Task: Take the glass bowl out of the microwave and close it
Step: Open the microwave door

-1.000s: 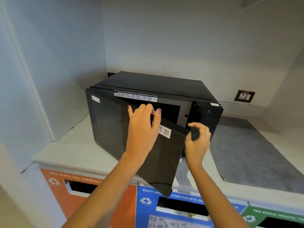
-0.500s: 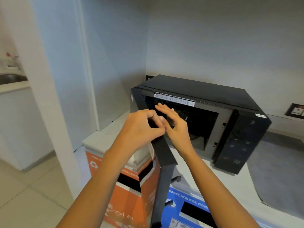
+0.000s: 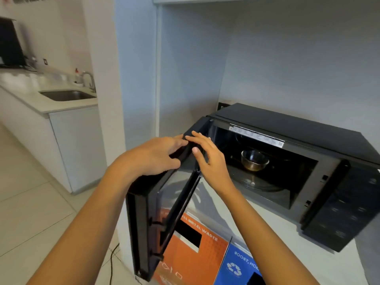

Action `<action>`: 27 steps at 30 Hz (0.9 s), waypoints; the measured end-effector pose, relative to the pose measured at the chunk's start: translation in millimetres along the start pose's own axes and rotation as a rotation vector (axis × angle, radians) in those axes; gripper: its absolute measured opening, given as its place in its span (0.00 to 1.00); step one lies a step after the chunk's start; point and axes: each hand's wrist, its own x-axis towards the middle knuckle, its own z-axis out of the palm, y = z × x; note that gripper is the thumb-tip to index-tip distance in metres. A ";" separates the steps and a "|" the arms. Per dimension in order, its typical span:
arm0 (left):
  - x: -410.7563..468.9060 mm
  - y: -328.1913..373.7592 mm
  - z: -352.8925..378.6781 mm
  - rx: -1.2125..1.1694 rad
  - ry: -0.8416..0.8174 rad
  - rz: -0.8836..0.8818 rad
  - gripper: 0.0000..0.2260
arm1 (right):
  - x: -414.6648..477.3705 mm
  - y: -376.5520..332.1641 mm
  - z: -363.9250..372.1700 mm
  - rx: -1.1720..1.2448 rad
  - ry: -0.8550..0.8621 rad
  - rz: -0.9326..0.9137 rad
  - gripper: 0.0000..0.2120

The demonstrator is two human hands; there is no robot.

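A black microwave [image 3: 287, 128] stands on a pale counter, its door [image 3: 152, 202] swung wide to the left. Inside, a small clear glass bowl [image 3: 254, 160] sits on the round turntable [image 3: 261, 182]. My left hand [image 3: 152, 157] grips the top edge of the door from the outer side. My right hand [image 3: 207, 159] rests with fingers spread on the door's top edge from the inner side, just left of the cavity and apart from the bowl.
The counter [image 3: 236, 212] runs in front of the microwave. Below it are an orange waste bin panel [image 3: 195, 249] and a blue one [image 3: 238, 266]. A wall [image 3: 139, 79] stands at the left, with a sink counter [image 3: 67, 95] beyond.
The door has swung from partly open to wide open, and the bowl inside has come into sight. Both hands stayed at the door's top edge while the view shifted left.
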 end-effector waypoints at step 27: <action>17.2 -50.3 93.3 0.769 0.771 -0.265 0.33 | 8.7 8.8 59.0 -0.097 -0.110 -0.028 0.32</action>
